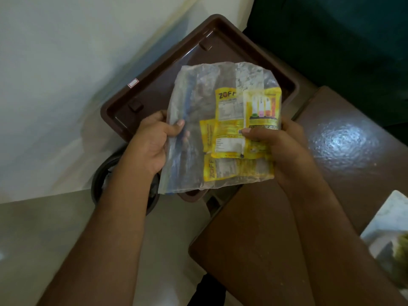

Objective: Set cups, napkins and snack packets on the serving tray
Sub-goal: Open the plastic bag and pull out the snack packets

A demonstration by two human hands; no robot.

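Both hands hold one clear zip-lock plastic bag up between them, above one dark brown serving tray. The left hand grips the bag's left edge, thumb on the near face and fingers curled behind, close beside the blue zip strip that runs down that side. The right hand grips the bag's right side, thumb pressed across the front and fingers wrapped behind, pinching through the plastic onto the yellow packets.

Inside the bag, bunched toward the right hand, lie at least three yellow snack packets printed "ZOFF": one at the top under the right thumb, one lower and to its left, and one across the bottom. They overlap, so more may hide behind; the exact count cannot be told. The bag's left half, near the left hand, looks clear.

The tray sits beyond and beneath the hands, its raised rim showing past the left hand and above the bag; one small white sticker is on its far left rim. Below the right forearm is a brown tabletop with a bright glare patch just right of the right hand. Under the left wrist, one round dark object sits on the pale floor.
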